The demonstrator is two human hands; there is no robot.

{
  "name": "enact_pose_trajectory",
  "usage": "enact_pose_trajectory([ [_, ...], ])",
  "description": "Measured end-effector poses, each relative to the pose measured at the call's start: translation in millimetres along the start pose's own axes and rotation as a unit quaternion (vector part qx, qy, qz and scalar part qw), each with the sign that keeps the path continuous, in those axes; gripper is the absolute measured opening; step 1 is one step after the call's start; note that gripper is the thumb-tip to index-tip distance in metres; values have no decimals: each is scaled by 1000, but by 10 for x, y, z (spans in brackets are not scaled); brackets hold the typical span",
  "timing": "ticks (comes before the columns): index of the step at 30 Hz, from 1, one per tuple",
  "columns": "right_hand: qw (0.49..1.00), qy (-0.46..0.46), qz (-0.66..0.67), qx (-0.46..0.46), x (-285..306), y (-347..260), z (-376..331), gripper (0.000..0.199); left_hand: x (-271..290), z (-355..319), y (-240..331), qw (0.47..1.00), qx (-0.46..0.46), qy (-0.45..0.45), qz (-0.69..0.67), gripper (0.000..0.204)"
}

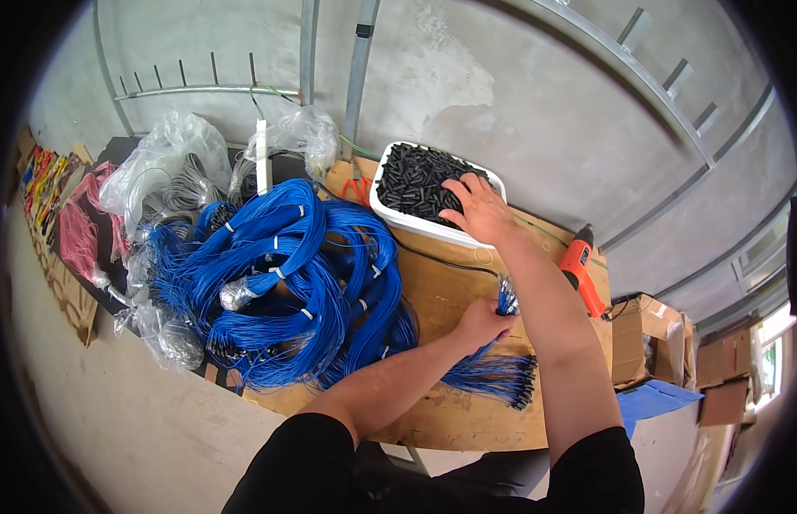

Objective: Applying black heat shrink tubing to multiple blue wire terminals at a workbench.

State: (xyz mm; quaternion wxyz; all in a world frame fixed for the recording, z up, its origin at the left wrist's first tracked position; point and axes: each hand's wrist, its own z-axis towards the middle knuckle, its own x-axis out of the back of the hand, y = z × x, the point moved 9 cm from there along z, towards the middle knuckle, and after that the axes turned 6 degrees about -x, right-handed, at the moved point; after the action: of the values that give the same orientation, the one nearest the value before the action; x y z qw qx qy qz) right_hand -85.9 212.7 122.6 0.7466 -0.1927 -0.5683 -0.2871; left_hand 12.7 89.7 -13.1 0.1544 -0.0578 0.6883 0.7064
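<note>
My left hand [487,323] is closed around a bundle of blue wires [506,296], whose pale stripped-looking ends stick up above the fist. Below that fist, more blue wires with black tips [501,379] fan out over the table. My right hand [480,209] reaches over a white tub [433,228] heaped with short black sleeves [413,178]. Its fingers are spread and touch the sleeves; whether one is pinched between them is too small to see. Large coils of blue wire [278,283], tied with white bands, lie to the left.
An orange heat gun [578,270] rests at the table's right edge. Orange-handled pliers or scissors [357,190] lie left of the tub. Clear plastic bags [167,158], a white power strip [263,158] and pink wires [80,236] crowd the left. Cardboard boxes [643,343] stand right.
</note>
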Motion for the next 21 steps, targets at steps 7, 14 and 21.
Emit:
enact_pose_trajectory([
  [7, 999, 28, -25, 1, -80, 16, 125, 32, -4, 58, -122, 999, -10, -10, -39, 27],
  [14, 999, 36, -3, 8, -87, 64, 176, 21, -17, 38, -58, 1000, -12, -18, -22, 30],
  [21, 991, 82, 93, -54, 98, 209, 280, 24, -23, 2, 21, 1000, -3, -23, -9, 33],
])
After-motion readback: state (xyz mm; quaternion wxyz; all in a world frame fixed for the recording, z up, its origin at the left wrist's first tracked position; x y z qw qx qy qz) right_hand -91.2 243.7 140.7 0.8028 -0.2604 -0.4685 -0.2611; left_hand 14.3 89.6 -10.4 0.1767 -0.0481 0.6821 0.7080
